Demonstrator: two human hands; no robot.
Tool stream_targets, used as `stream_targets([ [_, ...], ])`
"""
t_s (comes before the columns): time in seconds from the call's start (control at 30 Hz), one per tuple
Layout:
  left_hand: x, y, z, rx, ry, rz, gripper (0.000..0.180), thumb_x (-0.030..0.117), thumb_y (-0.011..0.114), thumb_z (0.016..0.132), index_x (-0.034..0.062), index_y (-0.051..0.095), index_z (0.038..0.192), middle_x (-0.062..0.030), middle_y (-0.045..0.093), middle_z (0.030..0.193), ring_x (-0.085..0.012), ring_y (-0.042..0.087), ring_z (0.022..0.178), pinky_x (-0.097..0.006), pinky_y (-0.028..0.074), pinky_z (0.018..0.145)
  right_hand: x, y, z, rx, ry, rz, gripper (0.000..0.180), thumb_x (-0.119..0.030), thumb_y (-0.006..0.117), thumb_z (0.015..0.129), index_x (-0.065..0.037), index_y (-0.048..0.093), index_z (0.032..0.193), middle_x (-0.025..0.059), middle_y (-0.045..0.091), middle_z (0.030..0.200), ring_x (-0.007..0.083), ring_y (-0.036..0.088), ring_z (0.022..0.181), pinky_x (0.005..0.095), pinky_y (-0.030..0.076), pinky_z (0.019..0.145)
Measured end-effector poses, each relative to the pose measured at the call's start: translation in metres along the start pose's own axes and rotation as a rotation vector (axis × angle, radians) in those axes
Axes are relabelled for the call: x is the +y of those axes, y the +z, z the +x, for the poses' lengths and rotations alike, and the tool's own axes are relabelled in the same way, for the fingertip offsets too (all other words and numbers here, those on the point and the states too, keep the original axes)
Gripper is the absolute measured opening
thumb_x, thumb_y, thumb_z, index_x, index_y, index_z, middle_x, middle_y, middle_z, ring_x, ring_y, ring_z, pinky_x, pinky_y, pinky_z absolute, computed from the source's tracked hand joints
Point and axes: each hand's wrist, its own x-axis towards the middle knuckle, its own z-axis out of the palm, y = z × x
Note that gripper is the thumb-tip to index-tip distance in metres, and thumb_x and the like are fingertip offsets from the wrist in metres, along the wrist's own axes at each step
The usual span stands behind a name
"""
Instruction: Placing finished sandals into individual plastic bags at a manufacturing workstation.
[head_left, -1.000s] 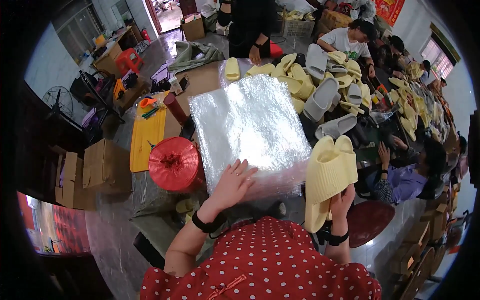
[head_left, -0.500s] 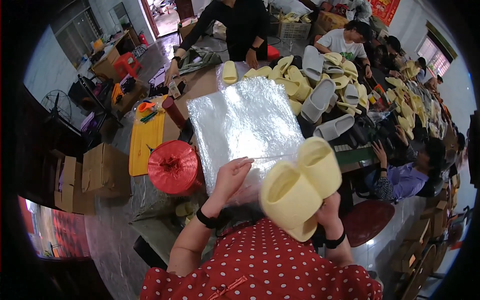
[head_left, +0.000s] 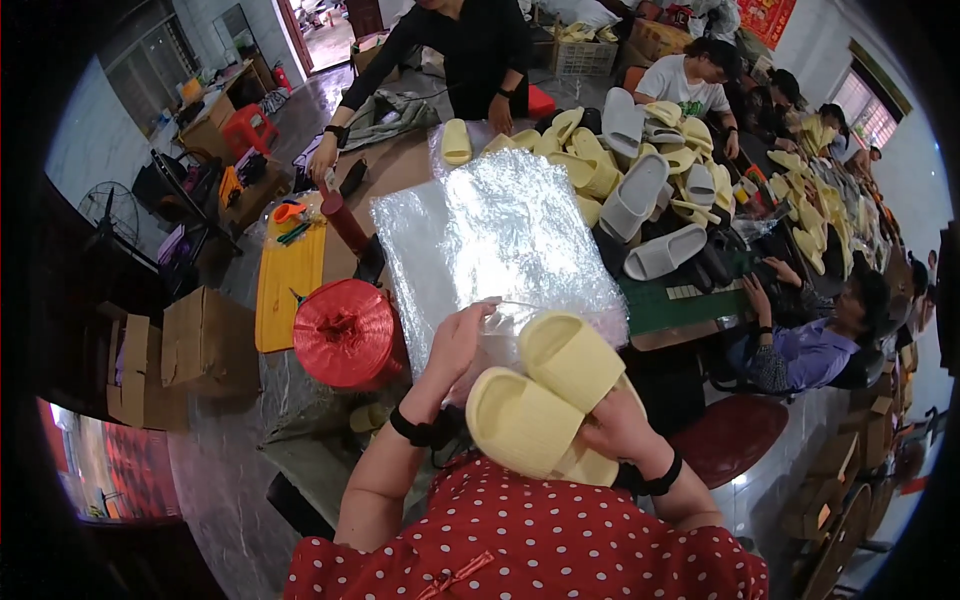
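Note:
My right hand (head_left: 622, 432) is closed round a pair of pale yellow slippers (head_left: 522, 418), held over the near edge of the table in front of my body. Part of a further yellow sole shows beneath them. A stack of shiny clear plastic bags (head_left: 470, 220) lies flat on the table before me. At the stack's near edge, my left hand (head_left: 458, 342) has its fingers together on the lifted rim of the top bag. How the fingertips meet the film is hard to make out.
Left of the bags stand a red roll of plastic twine (head_left: 345, 335), a dark red tube (head_left: 345, 222) and a yellow board (head_left: 292, 280). Yellow and grey slippers (head_left: 637, 195) pile up at the far right. Co-workers sit along the right; one person (head_left: 480, 60) stands opposite.
The yellow slippers and my right hand have moved left, towards the bags' near edge. My left hand has risen slightly with the bag's rim. The person opposite has shifted an arm left.

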Motion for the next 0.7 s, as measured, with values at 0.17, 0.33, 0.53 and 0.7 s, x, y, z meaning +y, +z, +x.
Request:
stream_targets([
  [0.17,0.018,-0.006,-0.002,-0.116,0.009,0.219,0.043,0.028,0.042,0.101,0.0018,0.063,0.129,-0.0201,0.065,0.126,-0.0279,0.06,0.119,-0.034,0.042,0.103,0.003,-0.002,0.014,-0.029,0.199,-0.02,0.025,-0.021,0.068,0.081,0.001,0.063,0.091,0.0207,0.063,0.087,0.0398,0.061,0.082,0.0491,0.049,0.072],
  [0.33,0.036,-0.002,-0.017,-0.282,0.209,0.304,0.045,0.021,0.042,0.098,0.0067,0.056,0.139,-0.0198,0.055,0.142,-0.033,0.05,0.133,-0.043,0.035,0.113,0.018,-0.002,0.014,0.072,0.35,-0.025,0.022,-0.018,0.066,0.084,0.002,0.058,0.085,0.0206,0.06,0.081,0.0397,0.058,0.079,0.0501,0.046,0.07],
  [0.53,0.058,0.02,-0.043,-0.238,0.622,0.996,0.049,0.019,0.045,0.095,0.0171,0.052,0.144,-0.0162,0.031,0.159,-0.0454,0.026,0.146,-0.062,0.015,0.118,0.006,0.006,0.033,0.14,0.218,-0.093,0.019,-0.017,0.065,0.086,0.0,0.058,0.084,0.0187,0.059,0.078,0.0395,0.058,0.079,0.0499,0.046,0.068],
  [0.7,0.066,0.026,-0.046,-0.404,0.706,0.837,0.054,0.016,0.045,0.091,0.0173,0.051,0.145,-0.0101,0.033,0.16,-0.038,0.021,0.15,-0.057,0.007,0.121,0.018,0.021,0.072,0.03,0.181,-0.183,0.018,-0.015,0.063,0.087,0.0,0.058,0.093,0.0203,0.061,0.088,0.039,0.059,0.083,0.0487,0.048,0.07],
])
